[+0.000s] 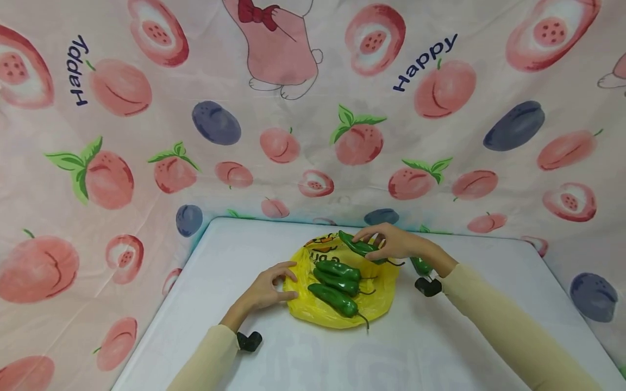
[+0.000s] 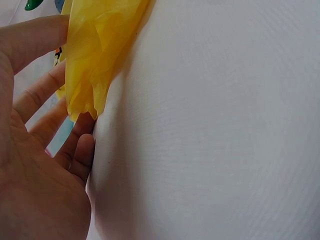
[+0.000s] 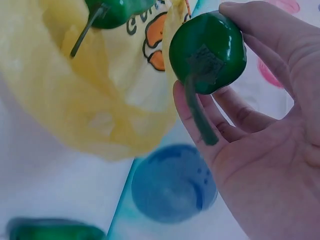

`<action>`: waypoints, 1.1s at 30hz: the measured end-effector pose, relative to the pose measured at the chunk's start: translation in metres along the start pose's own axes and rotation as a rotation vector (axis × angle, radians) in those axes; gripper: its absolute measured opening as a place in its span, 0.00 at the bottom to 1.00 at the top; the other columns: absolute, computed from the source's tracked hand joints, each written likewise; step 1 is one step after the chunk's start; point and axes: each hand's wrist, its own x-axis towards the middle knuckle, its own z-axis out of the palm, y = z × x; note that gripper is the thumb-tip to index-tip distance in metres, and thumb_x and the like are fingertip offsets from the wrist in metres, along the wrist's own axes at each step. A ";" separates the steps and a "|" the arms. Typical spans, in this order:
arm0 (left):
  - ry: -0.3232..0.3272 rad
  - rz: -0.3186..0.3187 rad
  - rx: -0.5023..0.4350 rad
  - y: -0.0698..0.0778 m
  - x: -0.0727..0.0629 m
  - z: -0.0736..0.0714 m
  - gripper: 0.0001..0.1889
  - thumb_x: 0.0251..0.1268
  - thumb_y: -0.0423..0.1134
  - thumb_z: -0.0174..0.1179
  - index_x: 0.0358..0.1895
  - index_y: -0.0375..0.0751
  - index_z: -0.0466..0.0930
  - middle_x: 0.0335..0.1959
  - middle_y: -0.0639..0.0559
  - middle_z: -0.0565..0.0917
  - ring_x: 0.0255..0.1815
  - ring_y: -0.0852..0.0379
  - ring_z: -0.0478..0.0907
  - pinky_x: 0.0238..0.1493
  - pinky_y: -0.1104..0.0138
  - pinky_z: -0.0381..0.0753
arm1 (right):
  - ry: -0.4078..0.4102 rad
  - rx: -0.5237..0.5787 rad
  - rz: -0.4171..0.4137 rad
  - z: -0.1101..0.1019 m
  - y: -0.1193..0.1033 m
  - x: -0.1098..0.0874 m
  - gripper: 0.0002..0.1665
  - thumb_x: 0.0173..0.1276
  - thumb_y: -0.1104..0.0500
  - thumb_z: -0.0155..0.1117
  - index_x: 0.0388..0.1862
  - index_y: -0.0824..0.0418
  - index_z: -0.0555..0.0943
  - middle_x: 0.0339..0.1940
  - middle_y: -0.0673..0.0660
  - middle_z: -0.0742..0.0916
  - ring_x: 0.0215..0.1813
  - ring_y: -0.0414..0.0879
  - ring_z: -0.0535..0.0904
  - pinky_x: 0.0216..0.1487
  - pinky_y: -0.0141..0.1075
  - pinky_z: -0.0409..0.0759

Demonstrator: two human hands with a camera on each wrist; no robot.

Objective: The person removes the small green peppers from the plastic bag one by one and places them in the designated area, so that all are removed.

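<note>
Right hand (image 1: 396, 243): your fingers pinch a green pepper (image 1: 359, 247) at the yellow bag's (image 1: 303, 315) 1 o'clock; its glossy skin could slip.
Left hand (image 1: 264, 290): fingers spread, touching the bag's edge at 9 o'clock; tugging might roll the three peppers (image 1: 337, 281).
Loose pepper (image 1: 420, 265): 3 o'clock, beside your right wrist; lowering that could knock it.

The right forearm (image 1: 442, 258) partly hides one pepper (image 1: 421, 265).

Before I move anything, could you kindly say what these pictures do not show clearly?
Head: print on the bag, partly covered by peppers.
Head: rightmost pepper, partly behind the wrist of the right hand.
Head: the bow-tied animal, cut off by the top edge.
Left wrist: the left hand, its finger ends partly behind the bag.
Right wrist: a green shape, blurred, cut by the bottom edge.
</note>
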 end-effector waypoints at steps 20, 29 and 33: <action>-0.004 0.004 -0.010 -0.003 0.000 -0.001 0.13 0.59 0.47 0.76 0.45 0.57 0.84 0.75 0.54 0.71 0.72 0.49 0.68 0.63 0.51 0.69 | 0.169 -0.022 0.149 -0.031 0.037 -0.076 0.29 0.68 0.57 0.75 0.66 0.56 0.80 0.58 0.62 0.83 0.49 0.54 0.82 0.48 0.38 0.82; -0.003 0.010 -0.010 -0.003 0.000 -0.002 0.14 0.58 0.47 0.76 0.46 0.56 0.84 0.75 0.54 0.71 0.70 0.50 0.70 0.61 0.52 0.69 | 0.278 -0.035 0.212 -0.033 0.050 -0.115 0.30 0.68 0.56 0.75 0.67 0.59 0.79 0.59 0.64 0.83 0.51 0.55 0.83 0.48 0.36 0.82; -0.010 0.011 -0.004 -0.004 0.001 -0.002 0.14 0.58 0.47 0.76 0.46 0.56 0.84 0.75 0.54 0.71 0.70 0.51 0.70 0.61 0.53 0.70 | 0.319 -0.047 0.253 -0.031 0.058 -0.128 0.30 0.68 0.56 0.75 0.68 0.58 0.79 0.61 0.64 0.83 0.52 0.55 0.83 0.47 0.36 0.82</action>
